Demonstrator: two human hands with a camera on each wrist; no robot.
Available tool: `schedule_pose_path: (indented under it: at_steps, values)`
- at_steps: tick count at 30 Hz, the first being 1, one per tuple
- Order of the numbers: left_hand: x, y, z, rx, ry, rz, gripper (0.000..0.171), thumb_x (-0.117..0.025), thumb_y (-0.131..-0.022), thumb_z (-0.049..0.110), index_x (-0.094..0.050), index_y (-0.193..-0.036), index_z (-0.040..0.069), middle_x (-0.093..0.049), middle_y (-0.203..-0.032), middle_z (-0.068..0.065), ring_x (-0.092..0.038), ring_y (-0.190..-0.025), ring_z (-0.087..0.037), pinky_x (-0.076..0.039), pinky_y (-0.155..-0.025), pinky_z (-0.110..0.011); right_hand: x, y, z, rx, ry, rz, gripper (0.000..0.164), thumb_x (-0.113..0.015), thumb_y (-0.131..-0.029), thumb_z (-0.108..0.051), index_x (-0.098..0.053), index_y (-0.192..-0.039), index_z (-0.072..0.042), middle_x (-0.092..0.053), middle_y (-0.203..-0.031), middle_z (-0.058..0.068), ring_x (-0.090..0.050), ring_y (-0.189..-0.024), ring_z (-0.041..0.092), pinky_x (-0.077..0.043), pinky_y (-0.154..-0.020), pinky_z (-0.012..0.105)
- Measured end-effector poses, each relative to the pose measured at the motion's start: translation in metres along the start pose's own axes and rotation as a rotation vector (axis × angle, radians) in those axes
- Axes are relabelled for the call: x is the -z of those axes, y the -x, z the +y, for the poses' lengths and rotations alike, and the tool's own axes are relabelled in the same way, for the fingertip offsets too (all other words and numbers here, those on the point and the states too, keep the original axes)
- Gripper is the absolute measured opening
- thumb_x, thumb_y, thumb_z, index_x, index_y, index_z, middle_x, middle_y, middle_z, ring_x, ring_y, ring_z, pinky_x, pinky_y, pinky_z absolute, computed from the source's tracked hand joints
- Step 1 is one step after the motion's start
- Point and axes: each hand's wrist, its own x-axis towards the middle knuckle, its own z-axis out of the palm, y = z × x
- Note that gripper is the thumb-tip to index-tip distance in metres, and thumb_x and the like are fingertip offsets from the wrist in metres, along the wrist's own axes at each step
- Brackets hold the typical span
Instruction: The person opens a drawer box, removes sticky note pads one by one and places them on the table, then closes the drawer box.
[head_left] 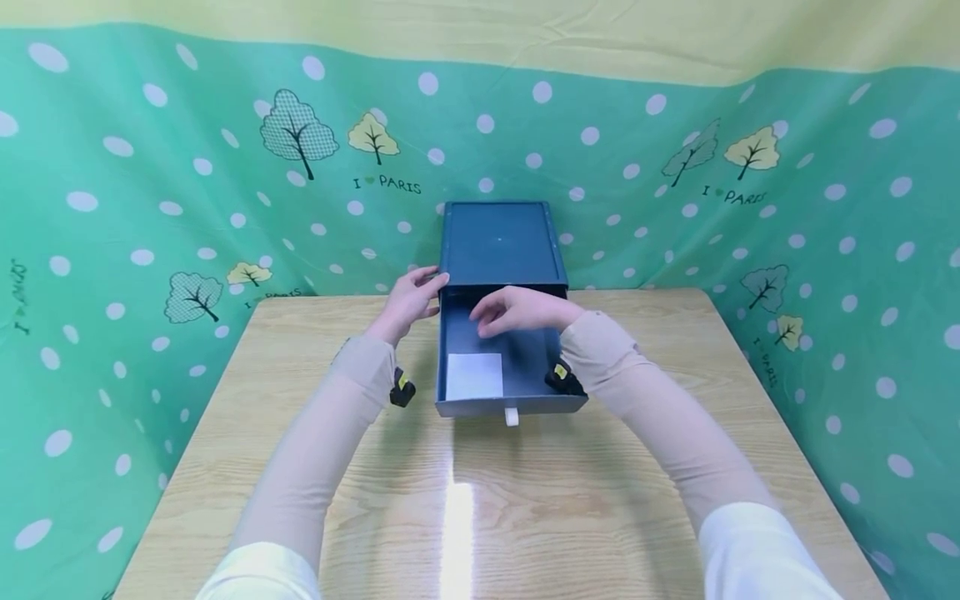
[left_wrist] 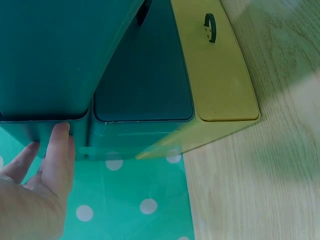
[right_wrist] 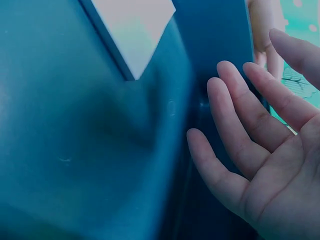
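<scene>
A dark blue drawer cabinet (head_left: 498, 237) stands at the back of the table with its top drawer (head_left: 536, 406) pulled out. Inside, a flat white box (head_left: 475, 377) lies in the front left corner. My left hand (head_left: 412, 300) rests its fingers against the cabinet's left side, close to the front edge. Over the drawer hovers my right hand (head_left: 525, 310), its fingers loosely bent and nothing in them. In the right wrist view the white box (right_wrist: 137, 32) appears apart from those fingers. A small white pull tab (head_left: 512, 417) sticks out from the drawer front.
Below the pulled-out drawer, the left wrist view shows another blue drawer (left_wrist: 142, 75) and a yellow drawer (left_wrist: 220, 75) with a dark loop handle (left_wrist: 210, 28), both pushed in. The wooden table (head_left: 360, 500) meets a green dotted curtain (head_left: 225, 192) behind and at the sides.
</scene>
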Motion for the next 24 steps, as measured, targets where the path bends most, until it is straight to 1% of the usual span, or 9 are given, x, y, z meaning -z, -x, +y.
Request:
schedule_pose_path:
  at_steps: [7,12,14,18,21,24]
  values:
    - [-0.001,0.000,0.002,-0.012,-0.012,0.003,0.057,-0.055,-0.096,0.027,-0.035,-0.146,0.007,-0.042,-0.143,-0.016,-0.042,-0.131,-0.033,-0.046,-0.102,-0.044,-0.005,-0.011,0.007,0.005,0.006,-0.027,0.039,-0.067,-0.089,-0.021,-0.060,-0.124,-0.005,-0.068,-0.108,0.006,-0.061,-0.101,0.015,-0.048,-0.097,0.032]
    - [0.000,0.000,0.003,-0.020,-0.020,0.004,0.057,-0.055,-0.097,0.027,-0.034,-0.146,0.007,-0.041,-0.143,-0.016,-0.042,-0.131,-0.033,-0.047,-0.102,-0.043,-0.009,-0.015,0.010,0.006,-0.019,-0.053,0.045,-0.073,-0.084,-0.022,-0.060,-0.123,-0.005,-0.067,-0.109,0.006,-0.061,-0.101,0.015,-0.050,-0.093,0.029]
    - [0.000,0.000,0.002,-0.018,-0.020,0.003,0.058,-0.055,-0.097,0.027,-0.034,-0.146,0.007,-0.041,-0.143,-0.016,-0.042,-0.131,-0.033,-0.047,-0.102,-0.043,-0.012,-0.015,0.010,0.012,-0.007,-0.064,0.047,-0.076,-0.082,-0.022,-0.060,-0.122,-0.005,-0.067,-0.110,0.007,-0.061,-0.101,0.016,-0.051,-0.093,0.028]
    - [0.000,0.001,0.000,-0.001,-0.020,-0.003,0.058,-0.054,-0.097,0.028,-0.033,-0.147,0.008,-0.041,-0.143,-0.015,-0.042,-0.131,-0.032,-0.047,-0.102,-0.042,-0.018,-0.015,0.011,0.009,0.073,-0.095,0.049,-0.079,-0.078,-0.023,-0.061,-0.122,-0.009,-0.064,-0.114,0.004,-0.057,-0.103,0.016,-0.050,-0.094,0.028]
    - [0.000,0.003,-0.001,0.005,-0.019,-0.008,0.058,-0.054,-0.097,0.027,-0.033,-0.147,0.008,-0.041,-0.144,-0.015,-0.042,-0.131,-0.032,-0.047,-0.102,-0.042,-0.022,-0.015,0.011,0.002,0.162,-0.107,0.050,-0.080,-0.076,-0.027,-0.062,-0.120,-0.013,-0.061,-0.114,0.002,-0.054,-0.104,0.016,-0.048,-0.095,0.028]
    - [-0.001,0.003,-0.001,-0.001,-0.020,-0.010,0.057,-0.053,-0.097,0.027,-0.032,-0.147,0.008,-0.040,-0.144,-0.016,-0.041,-0.132,-0.033,-0.046,-0.103,-0.042,-0.025,-0.016,0.010,0.016,0.262,-0.107,0.051,-0.082,-0.074,-0.032,-0.062,-0.117,-0.014,-0.059,-0.112,0.002,-0.052,-0.102,0.016,-0.047,-0.094,0.029]
